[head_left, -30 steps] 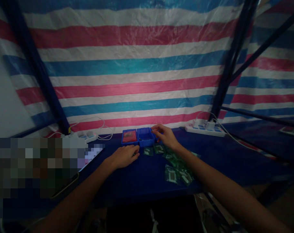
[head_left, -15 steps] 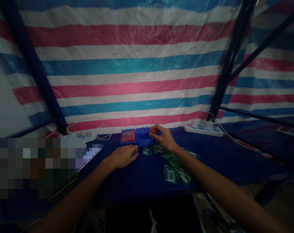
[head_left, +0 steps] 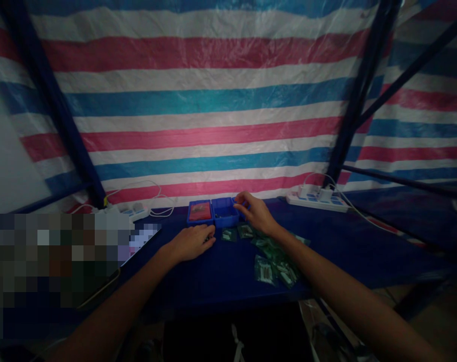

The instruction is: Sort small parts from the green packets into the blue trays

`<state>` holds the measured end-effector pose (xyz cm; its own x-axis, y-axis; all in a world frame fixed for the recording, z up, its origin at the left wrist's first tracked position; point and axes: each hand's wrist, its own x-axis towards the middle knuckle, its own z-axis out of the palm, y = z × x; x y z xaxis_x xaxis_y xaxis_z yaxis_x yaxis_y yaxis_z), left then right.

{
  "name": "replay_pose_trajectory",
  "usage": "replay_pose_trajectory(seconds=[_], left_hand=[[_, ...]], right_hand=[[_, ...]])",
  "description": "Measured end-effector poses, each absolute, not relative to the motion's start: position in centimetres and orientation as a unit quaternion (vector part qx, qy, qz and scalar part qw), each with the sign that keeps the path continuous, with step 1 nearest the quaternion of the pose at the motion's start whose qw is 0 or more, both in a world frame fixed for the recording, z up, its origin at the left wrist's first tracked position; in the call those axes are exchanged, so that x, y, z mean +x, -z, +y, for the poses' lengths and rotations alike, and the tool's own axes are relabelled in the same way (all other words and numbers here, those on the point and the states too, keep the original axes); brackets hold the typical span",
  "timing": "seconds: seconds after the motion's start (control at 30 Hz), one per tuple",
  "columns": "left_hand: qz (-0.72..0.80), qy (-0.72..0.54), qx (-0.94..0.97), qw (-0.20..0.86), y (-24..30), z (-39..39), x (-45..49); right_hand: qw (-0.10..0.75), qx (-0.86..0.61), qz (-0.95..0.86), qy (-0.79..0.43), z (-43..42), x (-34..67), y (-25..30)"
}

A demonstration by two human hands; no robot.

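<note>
My right hand (head_left: 254,212) is at the right side of a blue bin (head_left: 224,219), thumb and fingers pinched together; whatever they hold is too small to make out. A few tiny pieces lie in that bin. My left hand (head_left: 192,243) rests on the table with curled fingers, and something small and dark shows at its fingertips. Beside the bin stands another blue bin (head_left: 190,220) with a flat red item (head_left: 200,212) in it. Just in front lie two small clear bags (head_left: 229,235) of metal-looking pieces.
More clear bags (head_left: 265,270) lie on the blue table (head_left: 220,281), partly under my right forearm. Power strips (head_left: 318,200) with white cables stand along the back. A tablet-like screen (head_left: 141,244) and a blurred-out area are at the left. Blue metal posts frame a striped sheet.
My right hand has shifted slightly to the right, showing more of the bin. My left hand has stayed in place.
</note>
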<state>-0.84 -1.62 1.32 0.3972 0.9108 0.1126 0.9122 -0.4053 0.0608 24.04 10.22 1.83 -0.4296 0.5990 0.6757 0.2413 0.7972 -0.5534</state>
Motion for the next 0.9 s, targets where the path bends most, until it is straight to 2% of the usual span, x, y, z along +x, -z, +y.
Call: replay_pose_trajectory(seconds=[0.1,0.27,0.57,0.8,0.9], left_hand=[[-0.546,0.064,-0.835,0.004,-1.4,-1.7,-0.8],[-0.547,0.066,-0.834,-0.003,-1.5,-1.9,-0.8],[-0.527,0.072,-0.847,-0.006,-1.8,-2.0,-0.8],[-0.531,0.074,-0.844,-0.012,-1.9,-2.0,-0.9],[-0.531,0.078,-0.844,-0.008,-1.7,-1.9,-0.8]], right_hand=[[0.456,-0.273,-0.831,-0.162,10.3,24.1,-1.8],[0.381,-0.291,-0.87,-0.114,10.8,24.2,-1.2],[0.35,-0.274,-0.893,-0.071,11.0,24.3,-0.7],[0.382,-0.229,-0.888,-0.116,10.0,24.0,-1.6],[0.368,-0.213,-0.891,-0.159,9.5,23.7,-1.5]])
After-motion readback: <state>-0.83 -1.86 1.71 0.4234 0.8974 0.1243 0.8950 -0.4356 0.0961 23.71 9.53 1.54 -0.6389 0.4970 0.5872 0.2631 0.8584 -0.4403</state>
